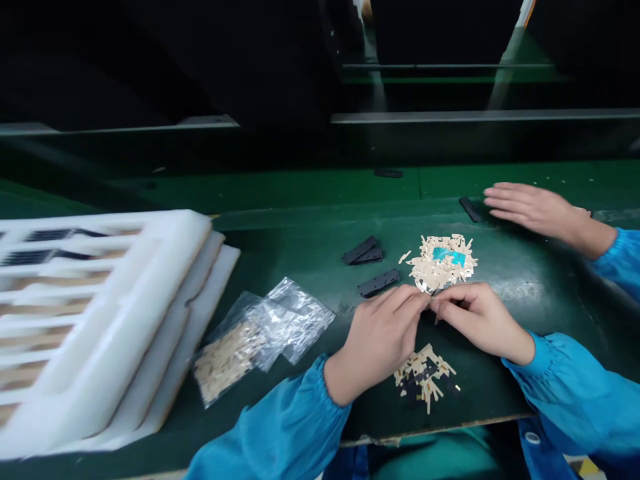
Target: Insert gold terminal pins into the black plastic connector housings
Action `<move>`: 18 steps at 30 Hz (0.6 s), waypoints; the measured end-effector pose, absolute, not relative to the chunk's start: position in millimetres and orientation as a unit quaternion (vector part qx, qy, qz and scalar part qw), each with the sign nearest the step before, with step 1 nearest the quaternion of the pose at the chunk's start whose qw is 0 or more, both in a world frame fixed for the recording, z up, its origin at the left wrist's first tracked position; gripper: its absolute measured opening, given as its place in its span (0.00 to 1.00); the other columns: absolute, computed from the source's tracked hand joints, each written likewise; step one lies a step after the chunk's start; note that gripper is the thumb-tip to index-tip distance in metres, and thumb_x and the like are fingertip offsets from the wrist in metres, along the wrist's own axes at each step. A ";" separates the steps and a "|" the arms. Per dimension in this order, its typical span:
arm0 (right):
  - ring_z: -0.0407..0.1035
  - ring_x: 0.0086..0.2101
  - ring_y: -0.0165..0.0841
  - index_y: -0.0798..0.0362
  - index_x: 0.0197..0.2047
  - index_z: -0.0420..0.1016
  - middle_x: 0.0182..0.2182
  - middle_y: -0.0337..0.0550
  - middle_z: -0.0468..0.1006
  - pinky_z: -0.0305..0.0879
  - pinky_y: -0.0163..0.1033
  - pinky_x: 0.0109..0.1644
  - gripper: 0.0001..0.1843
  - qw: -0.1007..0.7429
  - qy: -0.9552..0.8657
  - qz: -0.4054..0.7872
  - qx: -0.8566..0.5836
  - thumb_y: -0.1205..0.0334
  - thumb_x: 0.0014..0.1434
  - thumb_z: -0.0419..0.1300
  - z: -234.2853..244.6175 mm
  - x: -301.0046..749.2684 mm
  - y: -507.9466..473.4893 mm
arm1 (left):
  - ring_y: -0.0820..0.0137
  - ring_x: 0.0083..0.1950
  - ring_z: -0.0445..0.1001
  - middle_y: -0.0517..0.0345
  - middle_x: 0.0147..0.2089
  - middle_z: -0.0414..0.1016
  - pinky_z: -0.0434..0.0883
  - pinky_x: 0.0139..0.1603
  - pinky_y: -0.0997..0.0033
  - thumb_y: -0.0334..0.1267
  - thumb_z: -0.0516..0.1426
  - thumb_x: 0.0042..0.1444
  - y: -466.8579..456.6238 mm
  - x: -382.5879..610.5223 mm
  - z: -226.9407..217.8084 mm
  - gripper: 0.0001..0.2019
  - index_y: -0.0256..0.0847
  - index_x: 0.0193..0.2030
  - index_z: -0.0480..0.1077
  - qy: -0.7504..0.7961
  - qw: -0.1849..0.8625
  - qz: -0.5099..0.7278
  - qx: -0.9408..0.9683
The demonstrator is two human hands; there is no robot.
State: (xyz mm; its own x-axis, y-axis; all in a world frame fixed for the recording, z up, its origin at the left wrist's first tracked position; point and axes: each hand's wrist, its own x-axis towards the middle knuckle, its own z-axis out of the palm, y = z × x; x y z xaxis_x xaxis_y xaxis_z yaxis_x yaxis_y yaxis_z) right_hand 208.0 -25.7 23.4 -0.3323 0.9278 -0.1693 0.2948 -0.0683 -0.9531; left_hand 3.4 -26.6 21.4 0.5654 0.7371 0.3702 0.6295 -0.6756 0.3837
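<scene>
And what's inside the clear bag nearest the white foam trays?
Inside the clear bag are many small pale pieces. The upper ones cover whatever lies deeper, so that part can't be seen.

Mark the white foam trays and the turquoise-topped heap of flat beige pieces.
White foam trays [116, 333], head view: top tray's right border.
Heap of flat beige pieces [441, 273], head view: its lower middle.

Beige strips [427, 270], dark green tabletop [295, 257]

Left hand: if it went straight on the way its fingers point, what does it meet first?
Probably the right hand, whose fingertips sit just ahead of the left hand's. Whether they already touch is hard to tell.
</scene>
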 end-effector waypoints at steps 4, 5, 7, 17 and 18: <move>0.75 0.32 0.37 0.53 0.29 0.80 0.28 0.42 0.82 0.69 0.40 0.38 0.13 0.298 -0.597 0.552 -0.500 0.61 0.64 0.59 26.4 208.3 -25.0 | 0.64 0.41 0.79 0.51 0.43 0.80 0.74 0.37 0.67 0.28 0.48 0.69 -24.8 4.0 20.3 0.11 0.38 0.46 0.72 0.385 0.105 0.250 0.882; 0.75 0.32 0.37 0.53 0.29 0.80 0.28 0.42 0.82 0.69 0.40 0.38 0.13 0.299 -0.592 0.555 -0.502 0.62 0.64 0.59 26.6 208.9 -25.3 | 0.64 0.41 0.79 0.52 0.43 0.80 0.73 0.38 0.67 0.29 0.48 0.70 -24.7 4.8 19.6 0.11 0.38 0.46 0.72 0.394 0.100 0.247 0.880; 0.74 0.31 0.37 0.52 0.29 0.81 0.28 0.42 0.82 0.69 0.39 0.37 0.12 0.299 -0.583 0.565 -0.502 0.61 0.62 0.61 27.3 210.8 -26.2 | 0.64 0.40 0.78 0.53 0.41 0.80 0.71 0.35 0.68 0.30 0.50 0.70 -24.7 6.6 17.7 0.10 0.38 0.45 0.72 0.425 0.078 0.230 0.872; 0.73 0.27 0.32 0.52 0.29 0.83 0.24 0.40 0.81 0.68 0.36 0.34 0.09 0.322 -0.560 0.593 -0.480 0.61 0.58 0.62 34.1 221.0 -23.2 | 0.72 0.30 0.73 0.55 0.36 0.80 0.69 0.28 0.73 0.36 0.57 0.65 -21.2 14.8 29.4 0.09 0.39 0.44 0.79 0.478 0.453 0.300 0.690; 0.73 0.27 0.32 0.52 0.29 0.83 0.24 0.39 0.81 0.68 0.36 0.34 0.09 0.318 -0.562 0.596 -0.478 0.61 0.58 0.62 33.5 220.4 -23.1 | 0.72 0.29 0.73 0.55 0.35 0.80 0.69 0.27 0.73 0.37 0.58 0.64 -20.3 15.2 31.3 0.09 0.39 0.42 0.80 0.469 0.509 0.315 0.650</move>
State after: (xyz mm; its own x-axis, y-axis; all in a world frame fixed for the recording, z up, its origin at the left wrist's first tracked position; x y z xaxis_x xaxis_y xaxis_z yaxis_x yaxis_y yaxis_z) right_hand 220.4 -23.1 33.5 -0.3410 0.9157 -0.2125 0.1590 -0.1666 -0.9731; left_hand 15.2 -20.3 31.3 0.3617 0.9298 -0.0680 0.2887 -0.0424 0.9565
